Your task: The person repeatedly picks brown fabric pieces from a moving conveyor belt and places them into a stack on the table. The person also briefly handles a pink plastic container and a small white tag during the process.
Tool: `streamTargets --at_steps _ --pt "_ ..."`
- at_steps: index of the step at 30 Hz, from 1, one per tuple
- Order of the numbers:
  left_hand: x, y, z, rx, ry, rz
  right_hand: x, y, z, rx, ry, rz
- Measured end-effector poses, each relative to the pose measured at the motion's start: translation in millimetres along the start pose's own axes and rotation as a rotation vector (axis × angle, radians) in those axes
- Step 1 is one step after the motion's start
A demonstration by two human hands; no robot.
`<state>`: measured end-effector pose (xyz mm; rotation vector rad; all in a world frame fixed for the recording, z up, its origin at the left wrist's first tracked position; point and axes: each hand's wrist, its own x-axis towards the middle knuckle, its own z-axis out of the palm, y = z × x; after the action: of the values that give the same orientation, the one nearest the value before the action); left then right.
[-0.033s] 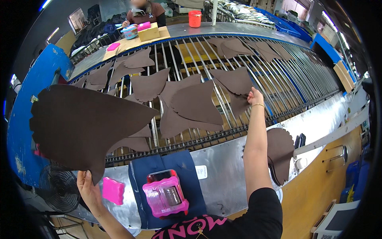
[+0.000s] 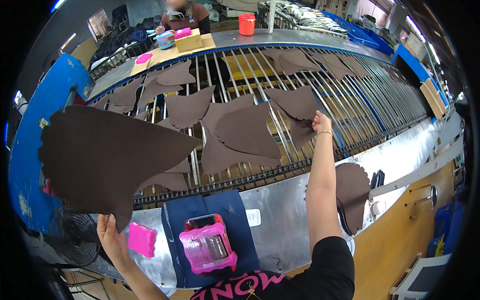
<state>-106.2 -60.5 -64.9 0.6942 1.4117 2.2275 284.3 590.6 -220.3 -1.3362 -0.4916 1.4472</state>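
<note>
While the left hand (image 2: 111, 237) pinches the narrow lower tip of a large dark-brown piece (image 2: 110, 155) between thumb and fingers, the right hand (image 2: 321, 122) reaches out over the rods, arm nearly straight. Large piece: raised at the left, spread flat toward the camera, scalloped along its left edge, its pointed end to the right, hiding part of the roller bed (image 2: 360, 95) behind. Right hand: fingers curled together at the right edge of two overlapping brown pieces, an upper piece (image 2: 297, 102) and a lower piece (image 2: 302, 134); cannot tell whether they are gripped or merely touched, nor which of the two. More flat brown cutouts (image 2: 245, 131) lie across the bed in overlapping groups, mid-bed and along the far side. Near edge of bed: a dark chain (image 2: 240, 181), then a metal ledge (image 2: 282, 220). On the ledge, a navy cloth (image 2: 240, 215) under a clear-and-pink box (image 2: 207, 245); a flat pink lid (image 2: 142, 240) just left of the cloth; a stack of brown pieces (image 2: 351, 192) to the right of the right forearm. Black fan (image 2: 75, 235) at lower left. Across the bed, another person (image 2: 186, 20) beside a yellowish box (image 2: 188, 42); red bucket (image 2: 246, 25) further right.
</note>
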Motion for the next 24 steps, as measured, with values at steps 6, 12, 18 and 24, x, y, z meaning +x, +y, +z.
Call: streamTargets --at_steps 6,12,18,24 --pt "-2.2 -9.2 -6.9 0.032 0.038 0.006 -1.4 11.6 36.4 -0.259 0.185 -0.223" --pt "-3.8 -9.5 -7.8 0.025 0.039 0.015 -22.6 0.4 27.9 -0.386 0.249 -0.289" --pt "-6.7 -12.0 -2.3 0.003 0.059 -0.032 -23.6 -5.8 -18.1 -0.506 0.215 -0.343" --pt "-9.2 -12.1 4.6 0.043 0.046 -0.012 -34.0 -8.2 -33.5 -0.811 0.194 -0.435"
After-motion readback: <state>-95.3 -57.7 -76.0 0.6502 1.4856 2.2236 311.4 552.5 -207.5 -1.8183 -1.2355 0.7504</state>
